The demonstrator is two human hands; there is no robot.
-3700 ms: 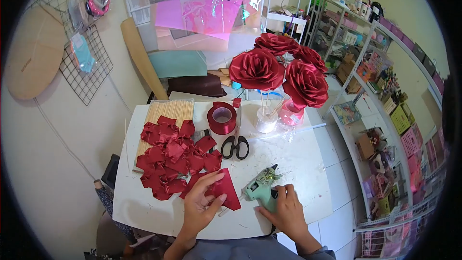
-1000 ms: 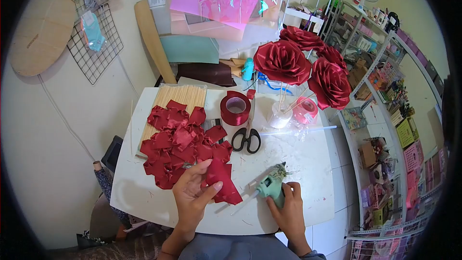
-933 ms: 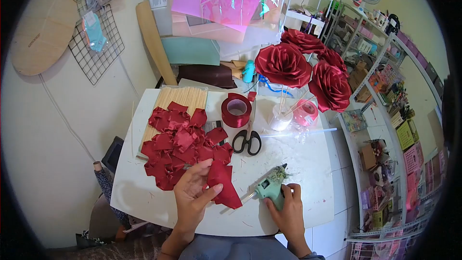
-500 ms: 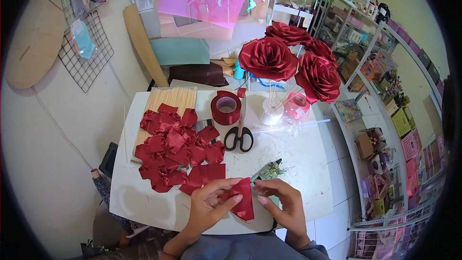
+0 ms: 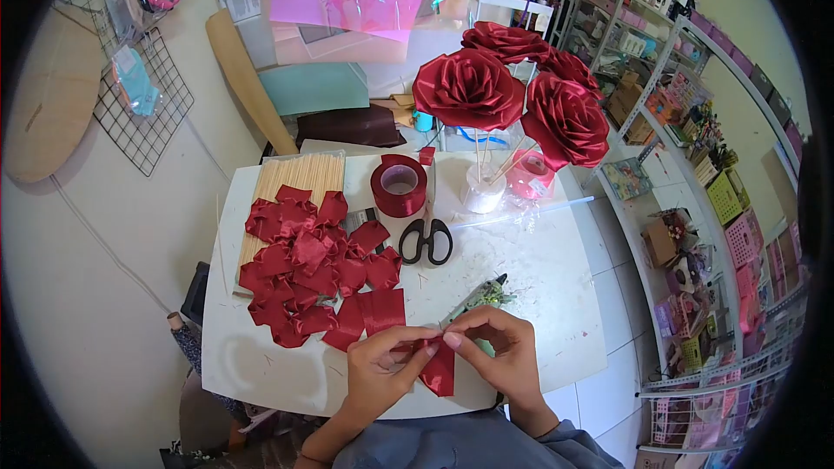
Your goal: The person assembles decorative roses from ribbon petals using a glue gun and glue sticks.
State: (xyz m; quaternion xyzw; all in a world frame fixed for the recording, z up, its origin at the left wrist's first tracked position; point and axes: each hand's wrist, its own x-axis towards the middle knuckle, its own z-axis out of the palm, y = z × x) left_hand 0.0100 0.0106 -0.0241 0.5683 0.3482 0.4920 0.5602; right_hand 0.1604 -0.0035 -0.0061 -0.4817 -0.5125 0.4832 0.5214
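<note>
A piece of red satin ribbon (image 5: 440, 375) hangs between my hands over the table's front edge. My left hand (image 5: 380, 372) is closed on it, thumb and fingers pinching near its top. My right hand (image 5: 504, 358) pinches its upper right corner, fingertips close to those of the left. Beyond my left hand, flat red ribbon pieces (image 5: 382, 308) lie beside a heap of shaped red satin petals (image 5: 304, 265). A dark-tipped tool with greenish bits (image 5: 486, 293) lies just past my right hand, partly hidden by it.
On the white table (image 5: 556, 321) are black-handled scissors (image 5: 426, 243), a red ribbon roll (image 5: 399, 187) and a bundle of wooden sticks (image 5: 304, 175). Large red satin roses (image 5: 469, 91) stand in a white holder (image 5: 484, 191). Loaded shelves (image 5: 695, 295) line the right side.
My right hand has moved left and its fingers have closed on the ribbon piece's upper corner. My left hand keeps its hold. The camera view has shifted slightly.
</note>
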